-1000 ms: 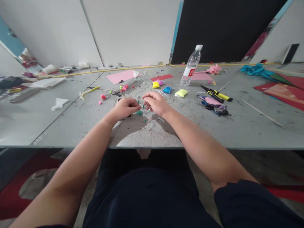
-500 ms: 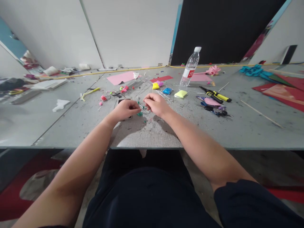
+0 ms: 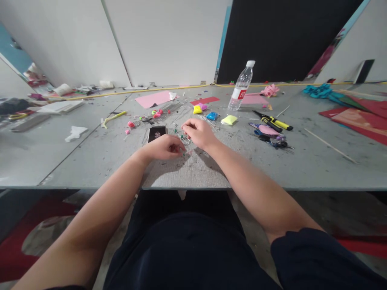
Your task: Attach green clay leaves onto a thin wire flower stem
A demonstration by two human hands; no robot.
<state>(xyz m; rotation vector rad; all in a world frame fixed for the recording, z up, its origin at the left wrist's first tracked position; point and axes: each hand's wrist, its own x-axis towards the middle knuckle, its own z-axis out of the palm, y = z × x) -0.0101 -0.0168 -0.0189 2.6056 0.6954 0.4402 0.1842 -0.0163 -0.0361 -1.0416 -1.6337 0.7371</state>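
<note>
Head view, places relative to the phone (image 3: 157, 132). Nearest: left hand (image 3: 169, 147), at the phone's near end and covering part of it; fingers curled, tips narrow. One green speck (image 3: 183, 154) sits at its fingertips; can't tell if pinched or just behind them.

Right hand (image 3: 198, 133): right of the phone, thumb and index close together, a pinch likely meant for thin stock. Can't tell if a wire end is in it.

Wire bundle (image 3: 185, 140): one, between the hands, just right of the phone, probably put there so both hands reach it. At least two green blobs (image 3: 182, 137) on or against it; exact count too small to call.

Phone: one, screen up, presumably so it can be read mid-work.

Farther, right of the phone: one black-and-yellow tool (image 3: 273, 121), likely parked aside for elbow room. Packets, four: pale yellow (image 3: 229, 120), blue (image 3: 212, 116), yellow (image 3: 197, 109), purple (image 3: 202, 106), grouped, I'd guess, for easy reach.

Beyond those, right of the phone: one bottle (image 3: 238, 93), upright, capped. Beyond the phone: one red strip (image 3: 204, 100).
</note>
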